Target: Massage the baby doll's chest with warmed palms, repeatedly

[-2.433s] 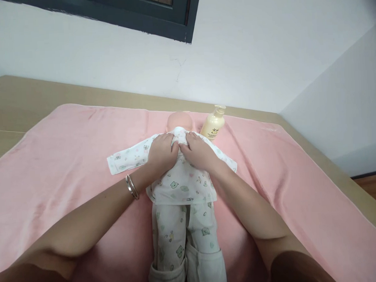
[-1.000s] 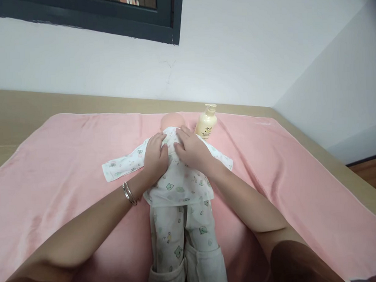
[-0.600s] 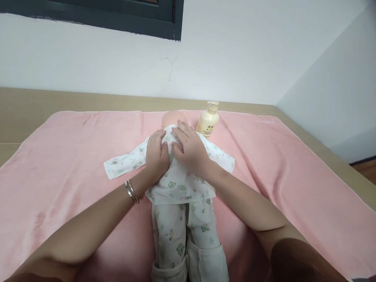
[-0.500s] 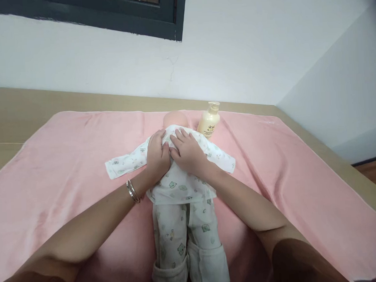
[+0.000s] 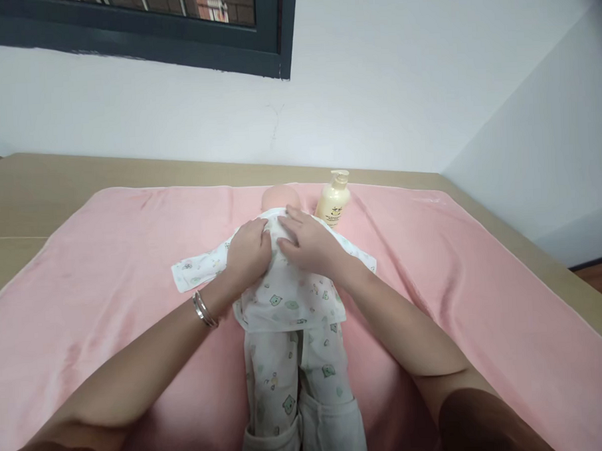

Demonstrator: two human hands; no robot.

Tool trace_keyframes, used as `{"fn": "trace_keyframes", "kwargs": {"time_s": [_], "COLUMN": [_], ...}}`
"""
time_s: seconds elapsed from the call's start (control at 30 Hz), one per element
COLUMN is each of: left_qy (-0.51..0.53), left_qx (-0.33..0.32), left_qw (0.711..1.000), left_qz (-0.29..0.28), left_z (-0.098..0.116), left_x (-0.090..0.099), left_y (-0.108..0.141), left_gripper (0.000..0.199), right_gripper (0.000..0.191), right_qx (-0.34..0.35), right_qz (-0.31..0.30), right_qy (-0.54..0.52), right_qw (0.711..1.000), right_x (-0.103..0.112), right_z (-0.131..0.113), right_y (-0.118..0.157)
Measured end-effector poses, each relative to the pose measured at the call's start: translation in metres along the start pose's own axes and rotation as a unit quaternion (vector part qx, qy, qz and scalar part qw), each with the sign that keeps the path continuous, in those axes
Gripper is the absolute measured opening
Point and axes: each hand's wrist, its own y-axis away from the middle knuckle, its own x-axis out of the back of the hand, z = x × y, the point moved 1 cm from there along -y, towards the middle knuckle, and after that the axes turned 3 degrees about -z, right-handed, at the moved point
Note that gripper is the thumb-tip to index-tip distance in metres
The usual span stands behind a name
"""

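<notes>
A doll with a bare round head (image 5: 280, 197) lies on a pink blanket (image 5: 146, 239), its feet end toward me. It wears a white printed top (image 5: 289, 299) with the sleeves spread out and matching trousers (image 5: 275, 373) with thick pale cuffs. My left hand (image 5: 249, 251) rests on the left side of the top's upper part, its fingers spread a little. On the right side of the top lies my right hand (image 5: 312, 241), fingers apart and slightly blurred. Neither hand holds anything.
A pale yellow pump bottle (image 5: 332, 201) stands on the blanket, right of the doll's head. Wooden tabletop (image 5: 129, 168) shows behind the blanket, up against a white wall (image 5: 374, 82). A dark window frame (image 5: 277, 34) is at the upper left.
Both hands have slid outward a little over the top, away from each other, leaving a wider gap between them. The view has tilted slightly upward.
</notes>
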Motion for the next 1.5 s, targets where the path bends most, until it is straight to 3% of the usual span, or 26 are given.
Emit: {"fn": "trace_keyframes", "kwargs": {"time_s": [0.13,0.2,0.3,0.37,0.43,0.5,0.53,0.6,0.7,0.8,0.87,0.93,1.0,1.2,1.27,1.4,1.5], "left_qy": [-0.065,-0.048,0.08,0.203,0.346,0.481,0.535,0.615,0.698,0.752,0.763,0.755,0.733,0.565,0.514,0.519,0.531], "left_qx": [0.066,0.045,-0.013,-0.01,0.033,0.117,0.156,0.209,0.224,0.212,0.207,0.194,0.163,0.078,0.071,0.065,0.051], "left_qw": [0.994,0.997,0.996,0.975,0.923,0.839,0.794,0.726,0.661,0.601,0.585,0.597,0.629,0.793,0.827,0.829,0.837], "left_qz": [-0.053,-0.04,-0.04,-0.094,-0.166,-0.226,-0.242,-0.224,-0.158,-0.167,-0.181,-0.19,-0.202,-0.216,-0.218,-0.196,-0.124], "left_z": [0.008,0.024,0.058,0.081,0.095,0.101,0.101,0.097,0.092,0.095,0.097,0.098,0.096,0.094,0.095,0.097,0.097], "left_x": [0.018,0.024,0.029,0.027,0.021,0.011,0.006,-0.002,-0.007,-0.007,-0.007,-0.007,-0.007,-0.002,0.001,0.011,0.032], "left_y": [-0.01,-0.01,-0.01,-0.016,-0.029,-0.047,-0.056,-0.075,-0.094,-0.102,-0.104,-0.106,-0.108,-0.109,-0.106,-0.087,-0.062], "left_gripper": [0.046,0.045,0.046,0.045,0.04,0.041,0.044,0.047,0.052,0.065,0.07,0.073,0.076,0.085,0.087,0.079,0.065], "right_gripper": [0.056,0.058,0.064,0.071,0.078,0.081,0.081,0.076,0.066,0.063,0.062,0.061,0.059,0.055,0.057,0.058,0.058], "right_qx": [-0.035,-0.059,-0.102,-0.109,-0.092,-0.077,-0.076,-0.076,-0.077,-0.082,-0.08,-0.079,-0.077,-0.082,-0.086,-0.09,-0.094], "right_qz": [0.111,0.17,0.214,0.203,0.178,0.158,0.149,0.129,0.106,0.109,0.117,0.127,0.135,0.148,0.151,0.154,0.152], "right_qy": [-0.046,-0.051,-0.031,-0.015,-0.001,0.012,0.021,0.051,0.111,0.157,0.178,0.183,0.173,0.137,0.131,0.123,0.128], "right_qw": [0.992,0.982,0.971,0.973,0.98,0.984,0.986,0.987,0.985,0.978,0.974,0.972,0.972,0.976,0.976,0.976,0.976], "right_x": [0.04,0.054,0.062,0.059,0.054,0.049,0.047,0.045,0.043,0.04,0.039,0.039,0.04,0.042,0.041,0.038,0.037], "right_z": [0.025,0.044,0.075,0.09,0.098,0.1,0.1,0.097,0.089,0.085,0.084,0.085,0.086,0.083,0.083,0.086,0.087], "right_y": [0.001,-0.001,-0.005,-0.01,-0.016,-0.021,-0.022,-0.025,-0.027,-0.03,-0.031,-0.032,-0.031,-0.028,-0.027,-0.028,-0.029]}}
